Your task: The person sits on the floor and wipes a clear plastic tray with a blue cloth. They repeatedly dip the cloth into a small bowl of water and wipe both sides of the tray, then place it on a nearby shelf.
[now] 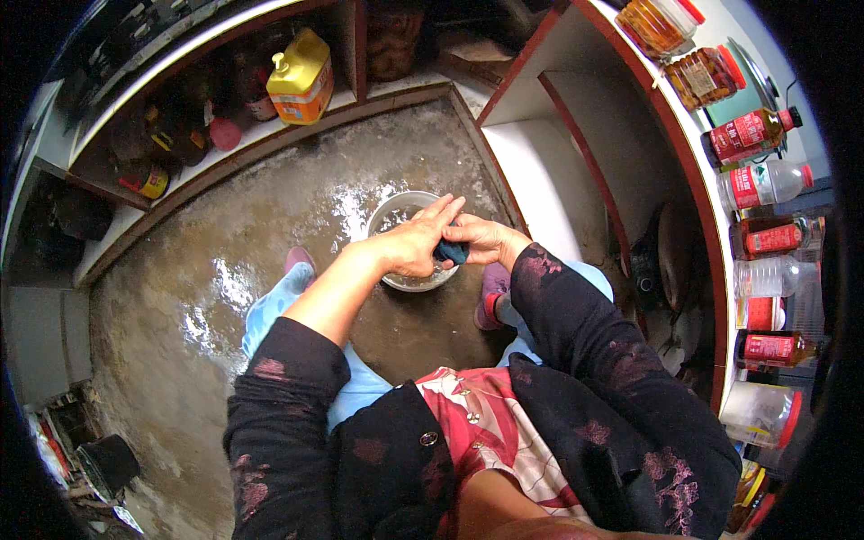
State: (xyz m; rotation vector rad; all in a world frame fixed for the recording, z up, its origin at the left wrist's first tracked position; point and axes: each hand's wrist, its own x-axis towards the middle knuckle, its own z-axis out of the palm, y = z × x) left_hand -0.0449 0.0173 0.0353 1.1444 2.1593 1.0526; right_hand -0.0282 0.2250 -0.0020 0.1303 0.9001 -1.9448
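A small dark blue cloth (453, 252), bunched up, is between my two hands above a round metal basin (418, 286). My right hand (480, 237) grips it, with the thumb on top. My left hand (413, 237) lies against the cloth's left side, its fingers stretched out and reaching past the right thumb. Whether the left fingers also hold the cloth is hidden. Water in the basin shows around my hands. The basin stands on the wet concrete floor (196, 243), between my feet.
Low shelving curves round the far side, holding a yellow jug with a pump (302, 81) and a pink round object (225, 133). A white shelf board (533, 175) is close on the right. Bottles and jars, including a sauce bottle (746, 137), line the right counter.
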